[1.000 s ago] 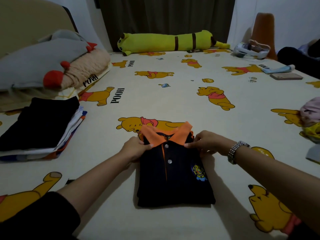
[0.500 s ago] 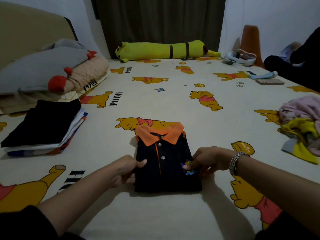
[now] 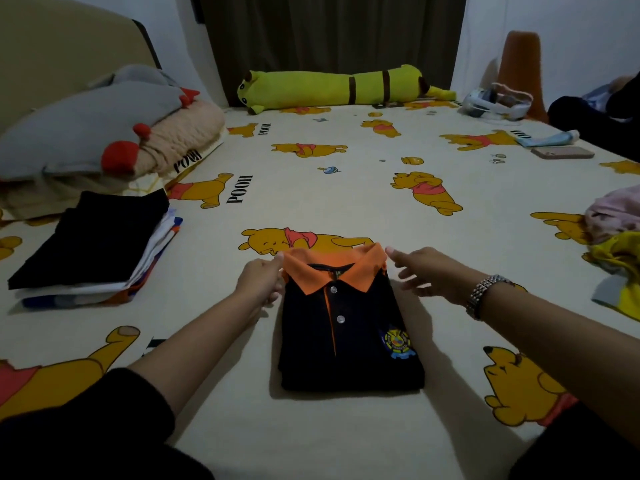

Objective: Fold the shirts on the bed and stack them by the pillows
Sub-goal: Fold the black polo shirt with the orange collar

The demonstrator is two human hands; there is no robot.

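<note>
A folded polo (image 3: 349, 327) is laid flat on the bed (image 3: 346, 188), well apart from the stack (image 3: 93, 247) beside the pillows (image 3: 93, 129). Its orange collar (image 3: 332, 268) is pinched at the left corner by the left hand (image 3: 261, 280). The right hand (image 3: 429, 273) is held with fingers (image 3: 403, 259) spread, nothing grasped, a fingertip just beside the collar's right corner.

Open bedsheet (image 3: 214, 271) lies between the folded polo (image 3: 349, 327) and the shirt stack (image 3: 93, 247).

Folded black polo (image 3: 349, 327), stack (image 3: 93, 251) probably shirts
</note>
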